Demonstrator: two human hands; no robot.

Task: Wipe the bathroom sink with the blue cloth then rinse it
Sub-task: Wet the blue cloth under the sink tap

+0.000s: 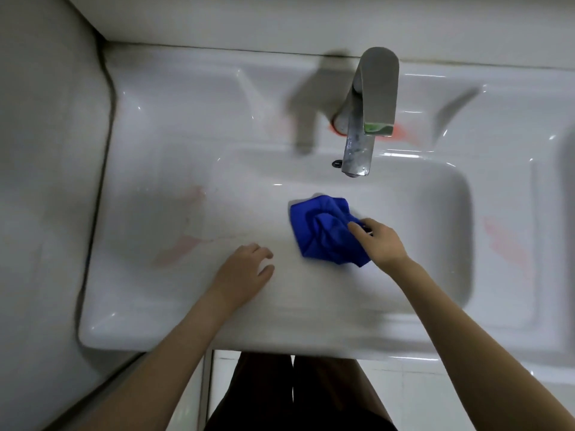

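A crumpled blue cloth lies in the white bathroom sink, a little below the spout of the metal faucet. My right hand rests on the cloth's right side with its fingers closed on the fabric. My left hand lies flat on the sink's front slope, left of the cloth and apart from it, fingers spread and holding nothing. No water runs from the faucet.
A small dark overflow hole sits behind the spout. Faint pink marks show on the basin's left and right sides. A grey wall borders the sink on the left. My dark-clothed legs stand below the sink's front edge.
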